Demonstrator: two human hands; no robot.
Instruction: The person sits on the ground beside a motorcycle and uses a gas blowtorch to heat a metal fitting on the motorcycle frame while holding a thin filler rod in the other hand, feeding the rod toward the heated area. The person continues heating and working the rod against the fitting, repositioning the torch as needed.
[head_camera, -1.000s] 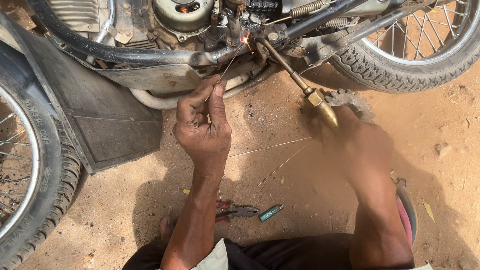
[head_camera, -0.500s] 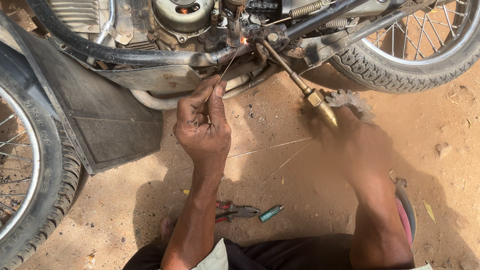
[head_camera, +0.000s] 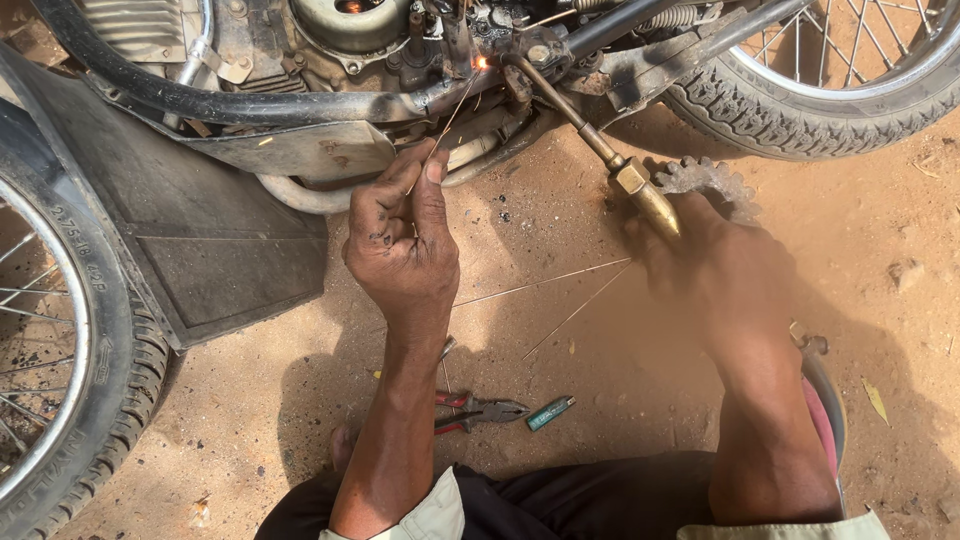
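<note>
No packages, labels, signs or screens in view. Nearest to any of these is the raised moulded lettering on the sidewall of the black rubber spoked tyre (head_camera: 110, 330) at the left edge, pale grey on black, running along the curve of the wall; it is part of the rubber, not a stuck-on label. Small teal cylindrical lighter (head_camera: 551, 412) lying on the sandy dirt ground (head_camera: 600, 340) near the bottom centre may carry a printed wrap, but it is too small to tell.
</note>
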